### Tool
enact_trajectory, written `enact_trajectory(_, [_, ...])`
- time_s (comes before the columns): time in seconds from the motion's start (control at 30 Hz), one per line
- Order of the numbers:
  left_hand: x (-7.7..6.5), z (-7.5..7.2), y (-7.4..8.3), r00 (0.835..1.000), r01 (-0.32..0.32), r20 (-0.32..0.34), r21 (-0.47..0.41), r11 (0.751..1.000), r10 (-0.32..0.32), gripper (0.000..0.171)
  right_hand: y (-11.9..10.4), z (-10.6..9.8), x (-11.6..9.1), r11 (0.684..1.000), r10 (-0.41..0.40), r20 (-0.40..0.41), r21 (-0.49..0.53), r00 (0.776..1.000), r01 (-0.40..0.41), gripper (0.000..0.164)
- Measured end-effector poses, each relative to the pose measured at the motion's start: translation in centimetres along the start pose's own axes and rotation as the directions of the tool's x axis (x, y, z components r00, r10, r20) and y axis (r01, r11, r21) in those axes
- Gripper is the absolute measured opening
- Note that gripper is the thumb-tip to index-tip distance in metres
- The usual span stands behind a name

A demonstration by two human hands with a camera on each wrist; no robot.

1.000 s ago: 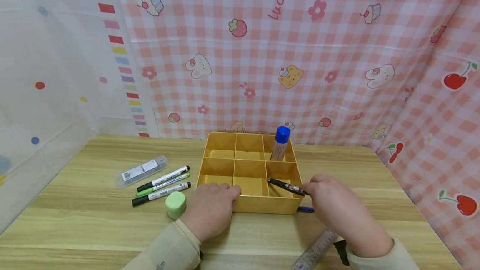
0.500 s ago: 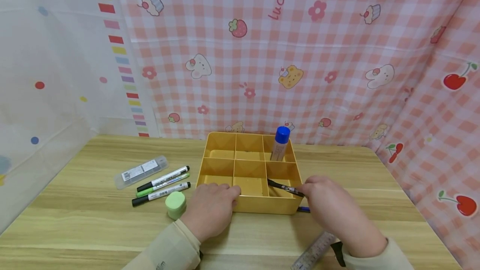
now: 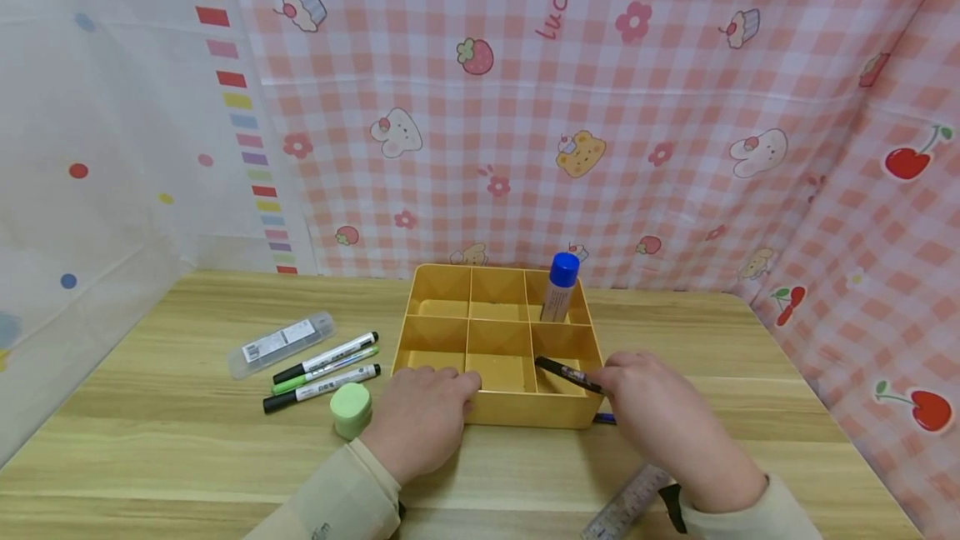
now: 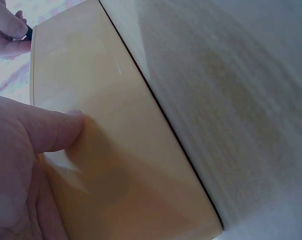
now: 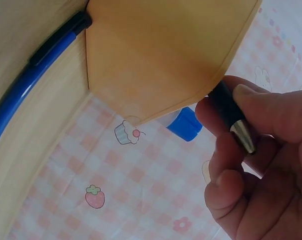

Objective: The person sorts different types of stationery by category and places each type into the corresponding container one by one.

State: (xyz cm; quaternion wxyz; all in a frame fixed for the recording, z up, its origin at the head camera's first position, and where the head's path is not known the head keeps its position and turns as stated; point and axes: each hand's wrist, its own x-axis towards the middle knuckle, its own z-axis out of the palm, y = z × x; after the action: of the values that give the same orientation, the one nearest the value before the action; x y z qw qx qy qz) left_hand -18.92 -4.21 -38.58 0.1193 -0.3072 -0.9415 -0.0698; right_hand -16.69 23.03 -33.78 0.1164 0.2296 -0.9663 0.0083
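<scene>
A yellow organizer box [image 3: 527,409] with several compartments stands on the table. At its front wall, my left hand [image 3: 429,419] grips the rim, with the thumb [image 4: 61,131] against the outer face in the left wrist view. My right hand [image 3: 656,415] pinches a black pen [image 3: 567,374] by its silver-tipped end, between thumb and forefinger. The pen slants over the front right compartment, its far end at the divider. A glue stick [image 3: 560,288] with a blue cap stands in the back right compartment. Beside the box lies a blue pen [image 5: 38,80], mostly hidden in the head view.
Left of the box lie a clear case [image 3: 281,344], two black-capped markers [image 3: 322,388] and a green pen [image 3: 326,369]. A green block-like item [image 3: 351,409] is beside my left hand. Near my right forearm lie a clear ruler [image 3: 626,502] and a black object [image 3: 672,508], partly covered.
My right hand has shifted slightly left, carrying the black pen further over the front right compartment. My left hand and the box have stayed in place.
</scene>
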Motion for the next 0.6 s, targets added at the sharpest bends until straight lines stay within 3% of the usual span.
enact_trajectory(0.6, [-0.01,0.17,-0.11,1.000,0.000,0.014,0.005,1.000,0.000,0.010,-0.12,0.99,0.49,0.999,0.002,-0.041,0.047,0.999,0.000,0.038])
